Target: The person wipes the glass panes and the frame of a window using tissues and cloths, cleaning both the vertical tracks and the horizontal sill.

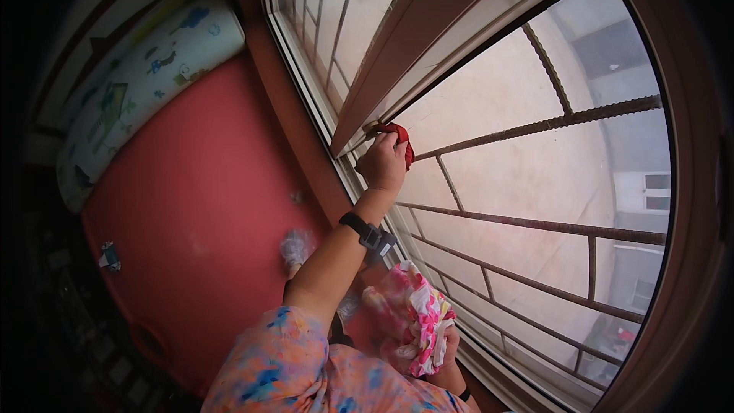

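Observation:
My left hand (383,165), arm stretched out and a black strap with a small box at the wrist, grips a bunched red cloth (403,140). It is at the lower corner of the window, where the brown upright frame bar (401,51) meets the pale bottom track. Whether the cloth touches the glass (487,178), I cannot tell. Lower down, close to my body, my right hand (451,347) holds a crumpled white cloth with pink and yellow print (421,321). The cloth covers part of that hand's fingers.
Beyond the glass runs a grille of ribbed metal bars (504,137). A reddish-brown ledge (295,132) borders the window. On the red floor (189,183) lie a rolled printed mat (166,63) and a small crumpled item (110,256). One foot wears a clear plastic cover (296,245).

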`<action>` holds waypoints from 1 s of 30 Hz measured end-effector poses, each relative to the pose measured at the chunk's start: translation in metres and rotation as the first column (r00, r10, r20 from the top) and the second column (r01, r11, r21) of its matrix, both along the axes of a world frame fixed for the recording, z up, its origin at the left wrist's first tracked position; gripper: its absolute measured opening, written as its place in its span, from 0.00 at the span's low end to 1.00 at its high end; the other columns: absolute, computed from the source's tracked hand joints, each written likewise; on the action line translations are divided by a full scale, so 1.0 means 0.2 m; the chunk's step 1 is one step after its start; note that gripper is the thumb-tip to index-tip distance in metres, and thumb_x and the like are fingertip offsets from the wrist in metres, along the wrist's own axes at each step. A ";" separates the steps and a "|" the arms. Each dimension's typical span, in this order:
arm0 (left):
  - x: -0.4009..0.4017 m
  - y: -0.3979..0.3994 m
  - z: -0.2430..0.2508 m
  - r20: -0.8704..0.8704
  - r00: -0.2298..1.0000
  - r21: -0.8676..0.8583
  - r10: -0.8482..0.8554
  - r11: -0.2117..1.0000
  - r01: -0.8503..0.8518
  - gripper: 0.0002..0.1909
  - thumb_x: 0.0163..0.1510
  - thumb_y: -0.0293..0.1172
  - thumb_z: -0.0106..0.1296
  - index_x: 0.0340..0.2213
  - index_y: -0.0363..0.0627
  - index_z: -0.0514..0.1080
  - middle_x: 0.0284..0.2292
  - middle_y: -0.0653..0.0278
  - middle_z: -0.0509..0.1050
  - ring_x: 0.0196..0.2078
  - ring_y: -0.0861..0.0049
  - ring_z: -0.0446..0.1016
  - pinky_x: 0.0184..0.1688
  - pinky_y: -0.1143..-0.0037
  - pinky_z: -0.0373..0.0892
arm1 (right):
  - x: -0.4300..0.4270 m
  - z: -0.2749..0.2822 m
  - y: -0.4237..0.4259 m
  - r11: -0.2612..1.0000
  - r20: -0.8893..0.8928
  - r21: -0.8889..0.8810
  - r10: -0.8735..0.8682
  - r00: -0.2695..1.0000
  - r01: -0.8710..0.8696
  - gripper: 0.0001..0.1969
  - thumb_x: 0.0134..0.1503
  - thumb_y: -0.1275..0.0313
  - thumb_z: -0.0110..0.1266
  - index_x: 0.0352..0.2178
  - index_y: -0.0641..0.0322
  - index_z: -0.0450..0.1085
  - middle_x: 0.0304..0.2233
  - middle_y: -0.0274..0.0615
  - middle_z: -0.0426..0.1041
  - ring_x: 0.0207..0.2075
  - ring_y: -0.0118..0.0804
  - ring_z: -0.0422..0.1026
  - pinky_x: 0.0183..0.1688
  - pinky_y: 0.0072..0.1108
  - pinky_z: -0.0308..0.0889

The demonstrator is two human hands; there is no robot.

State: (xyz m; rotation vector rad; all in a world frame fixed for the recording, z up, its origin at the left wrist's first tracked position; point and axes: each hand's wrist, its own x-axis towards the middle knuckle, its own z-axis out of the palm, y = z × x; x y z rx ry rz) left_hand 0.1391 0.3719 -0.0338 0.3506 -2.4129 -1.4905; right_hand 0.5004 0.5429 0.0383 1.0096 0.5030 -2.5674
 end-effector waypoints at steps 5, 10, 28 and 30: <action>-0.07 -0.04 0.18 0.203 0.979 0.219 -0.027 0.976 -0.018 0.21 0.53 0.48 0.48 0.23 0.40 0.70 0.25 0.51 0.73 0.28 0.53 0.72 0.30 0.62 0.66 | -0.08 0.15 -0.10 0.950 0.188 0.305 0.010 0.982 -0.068 0.30 0.45 0.63 0.44 0.49 0.70 0.60 0.38 0.52 0.71 0.34 0.46 0.71 0.35 0.33 0.71; -0.10 -0.09 0.10 0.135 0.952 0.406 -0.276 0.892 0.201 0.19 0.49 0.46 0.52 0.27 0.39 0.74 0.24 0.51 0.75 0.27 0.59 0.74 0.31 0.68 0.67 | -0.12 0.20 -0.12 0.990 0.075 0.142 -0.013 0.997 0.002 0.31 0.42 0.67 0.42 0.50 0.70 0.59 0.41 0.53 0.71 0.40 0.48 0.73 0.45 0.35 0.70; -0.12 -0.10 0.07 0.141 0.940 0.769 -0.310 0.632 0.093 0.12 0.50 0.35 0.57 0.26 0.36 0.74 0.21 0.72 0.72 0.23 0.87 0.67 0.28 0.82 0.64 | -0.11 0.20 -0.15 0.964 0.090 0.265 -0.013 0.996 -0.011 0.25 0.48 0.60 0.44 0.44 0.68 0.64 0.34 0.48 0.73 0.34 0.46 0.72 0.38 0.32 0.70; -0.12 -0.10 0.05 0.175 0.941 0.732 -0.288 0.677 0.071 0.13 0.48 0.36 0.58 0.25 0.36 0.75 0.19 0.70 0.72 0.21 0.85 0.68 0.25 0.80 0.64 | -0.11 0.21 -0.14 0.989 0.038 0.141 -0.054 0.998 0.048 0.31 0.41 0.66 0.42 0.49 0.72 0.60 0.39 0.52 0.72 0.37 0.46 0.73 0.40 0.32 0.71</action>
